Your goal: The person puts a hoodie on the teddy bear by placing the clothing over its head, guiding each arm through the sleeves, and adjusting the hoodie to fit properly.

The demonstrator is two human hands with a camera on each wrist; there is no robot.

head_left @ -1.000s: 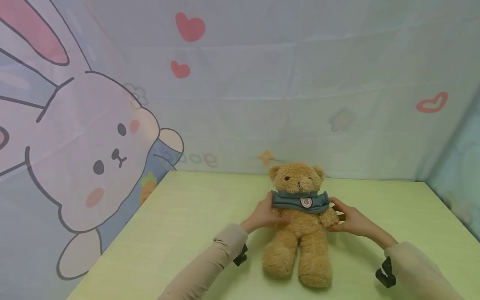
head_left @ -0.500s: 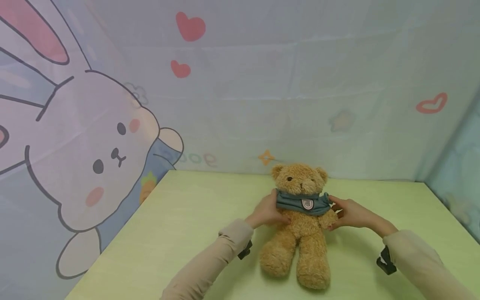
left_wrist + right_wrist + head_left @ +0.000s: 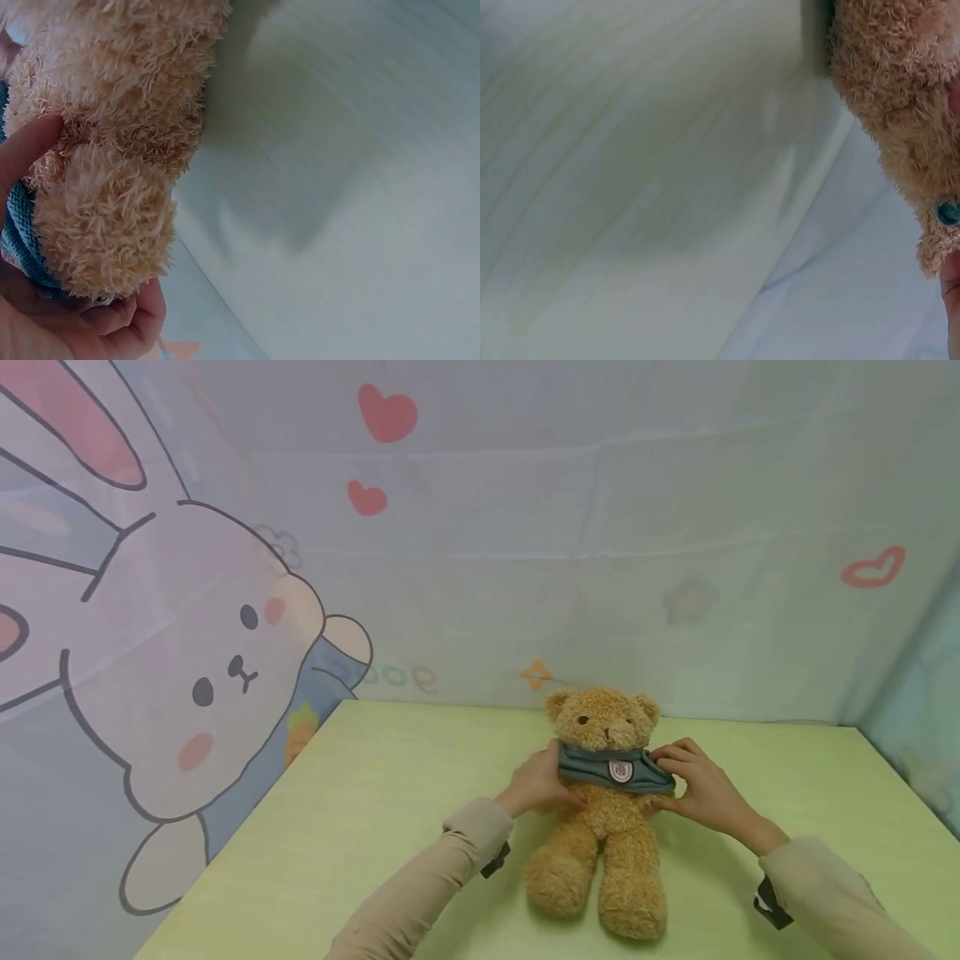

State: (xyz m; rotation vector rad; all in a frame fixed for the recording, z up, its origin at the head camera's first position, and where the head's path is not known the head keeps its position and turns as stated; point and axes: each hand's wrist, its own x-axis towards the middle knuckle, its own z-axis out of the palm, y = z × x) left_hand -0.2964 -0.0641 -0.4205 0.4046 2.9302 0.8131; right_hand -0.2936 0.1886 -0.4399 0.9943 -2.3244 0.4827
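A tan plush teddy bear (image 3: 603, 817) is propped up on the table, facing the head camera. Bunched around its upper chest is a small teal sweater (image 3: 592, 767) with a round badge. My left hand (image 3: 538, 783) holds the bear's side and the sweater's edge. In the left wrist view, its thumb presses the fur while the other fingers curl behind the bear's stubby arm (image 3: 105, 221). On the other side, my right hand (image 3: 703, 787) pinches the sweater's end, over the bear's other arm. The right wrist view catches only a sliver of that hand's fingers (image 3: 951, 281).
The pale green table (image 3: 420, 752) extends to both sides of the bear. Behind it hangs a cloth backdrop (image 3: 600, 527) with a cartoon rabbit and hearts. A black wrist mount (image 3: 772, 903) shows below the right sleeve.
My right hand has drawn the sweater's end outward and down over the bear's arm, which showed below it before. The left hand keeps its hold, shifting slightly right with the bear.
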